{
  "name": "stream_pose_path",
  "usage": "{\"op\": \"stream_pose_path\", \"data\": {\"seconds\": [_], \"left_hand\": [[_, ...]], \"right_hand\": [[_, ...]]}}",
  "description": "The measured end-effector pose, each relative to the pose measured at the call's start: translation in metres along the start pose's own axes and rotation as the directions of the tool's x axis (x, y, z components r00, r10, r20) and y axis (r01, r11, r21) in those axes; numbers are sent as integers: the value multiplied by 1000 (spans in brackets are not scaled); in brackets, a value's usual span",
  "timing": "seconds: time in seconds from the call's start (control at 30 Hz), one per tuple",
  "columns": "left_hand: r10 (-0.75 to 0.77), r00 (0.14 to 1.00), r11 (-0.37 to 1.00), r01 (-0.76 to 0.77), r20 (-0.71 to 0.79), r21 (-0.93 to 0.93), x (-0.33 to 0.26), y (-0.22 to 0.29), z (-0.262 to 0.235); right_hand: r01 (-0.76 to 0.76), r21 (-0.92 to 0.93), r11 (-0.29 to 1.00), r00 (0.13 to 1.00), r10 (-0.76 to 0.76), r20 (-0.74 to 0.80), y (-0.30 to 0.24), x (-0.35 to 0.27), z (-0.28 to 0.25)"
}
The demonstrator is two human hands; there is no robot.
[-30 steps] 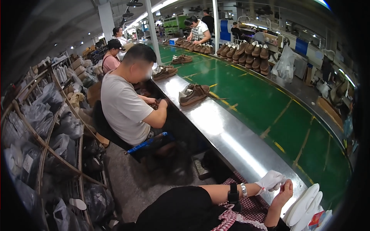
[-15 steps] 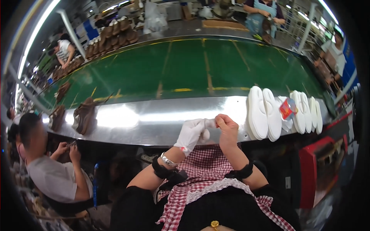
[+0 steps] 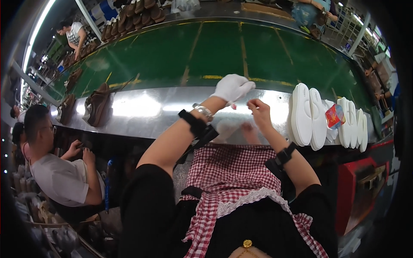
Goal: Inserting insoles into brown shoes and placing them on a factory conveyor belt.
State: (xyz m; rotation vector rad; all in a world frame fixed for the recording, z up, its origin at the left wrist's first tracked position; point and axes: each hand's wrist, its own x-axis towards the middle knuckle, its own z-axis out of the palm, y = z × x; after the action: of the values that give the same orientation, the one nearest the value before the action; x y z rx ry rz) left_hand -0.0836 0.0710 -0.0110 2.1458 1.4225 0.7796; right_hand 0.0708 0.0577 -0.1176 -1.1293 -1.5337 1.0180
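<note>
My left hand [image 3: 234, 88], in a white glove, hovers over the far side of the metal ledge [image 3: 172, 103], its fingers curled together. Whether anything is inside them is hidden. My bare right hand [image 3: 260, 113] is raised a little nearer and to the right, thumb and fingers pinched. Anything in that pinch is too small to make out. A small gap separates the two hands. To the right of them, white shoe soles [image 3: 302, 115] lie in pairs on the ledge. Beside the nearest pair rests a red and blue plastic packet [image 3: 334, 116].
A green conveyor belt [image 3: 215, 56] runs beyond the ledge. Brown shoes [image 3: 95, 105] stand at the ledge's left. A seated person [image 3: 64, 172] works close on my left, others around the belt. A red machine [image 3: 361, 189] stands at lower right.
The right hand no longer pinches the glove's fingertips; the hands have come apart. My left hand has moved up and forward over the ledge. The view has tilted down.
</note>
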Motion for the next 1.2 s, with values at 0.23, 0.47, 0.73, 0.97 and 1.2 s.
{"op": "stream_pose_path", "data": {"seconds": [0.23, 0.47, 0.73, 0.97, 1.2], "left_hand": [[-109, 970, 875, 198, 218, -442, 27, 1, 105], [-46, 978, 988, 74, 203, -132, 23, -10, 131], [-101, 982, 965, 136, 160, -226, 22, -2, 126], [-96, 988, 942, 131, 124, -310, 21, -8, 137], [-107, 982, 951, 146, 153, -271, 21, -5, 128]], "right_hand": [[502, -262, 824, 865, -474, 167, 86, 15, 68], [546, -385, 744, 835, -522, 174, 51, 15, 70], [369, -465, 804, 919, -243, 310, 36, 9, 59], [525, -327, 786, 850, -502, 158, 46, 12, 62], [515, -296, 805, 855, -458, 243, 41, 11, 61]]}}
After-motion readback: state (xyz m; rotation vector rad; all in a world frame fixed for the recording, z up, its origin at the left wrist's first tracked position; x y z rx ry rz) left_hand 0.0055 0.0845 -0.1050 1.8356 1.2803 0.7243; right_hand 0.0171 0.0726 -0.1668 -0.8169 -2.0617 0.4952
